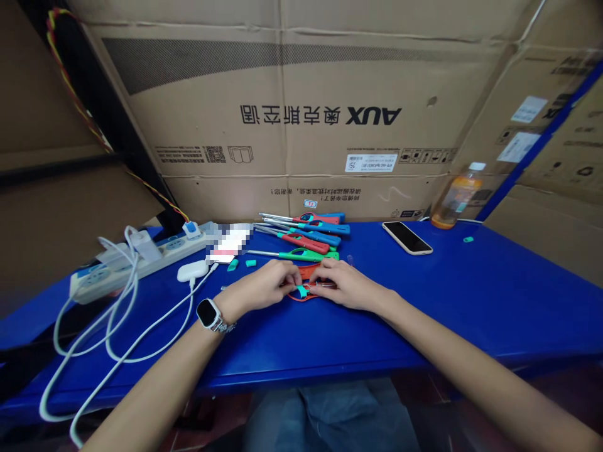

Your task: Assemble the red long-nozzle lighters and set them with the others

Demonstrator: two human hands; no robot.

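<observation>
At the middle of the table's near half, my two hands meet over an orange-red long-nosed lighter (308, 272), whose casing looks opened up. My left hand (268, 282), with a watch on its wrist, is closed, its fingertips pinching at a small teal-green trigger piece (302, 291). From the other side my right hand (346, 285) curls its fingers onto the lighter's body. Fingers hide much of the lighter. Just beyond lie several assembled long-nosed lighters, among them a green one (306, 254), a red one (306, 242) and a blue one (330, 227).
Two loose teal pieces (232, 265) lie left of the lighters; another teal piece (468, 239) is far right. A power strip (160, 248), white cables (134, 301) and a white case (192, 271) occupy the left. A phone (407, 238) and bottle (456, 198) stand before cardboard (211, 125).
</observation>
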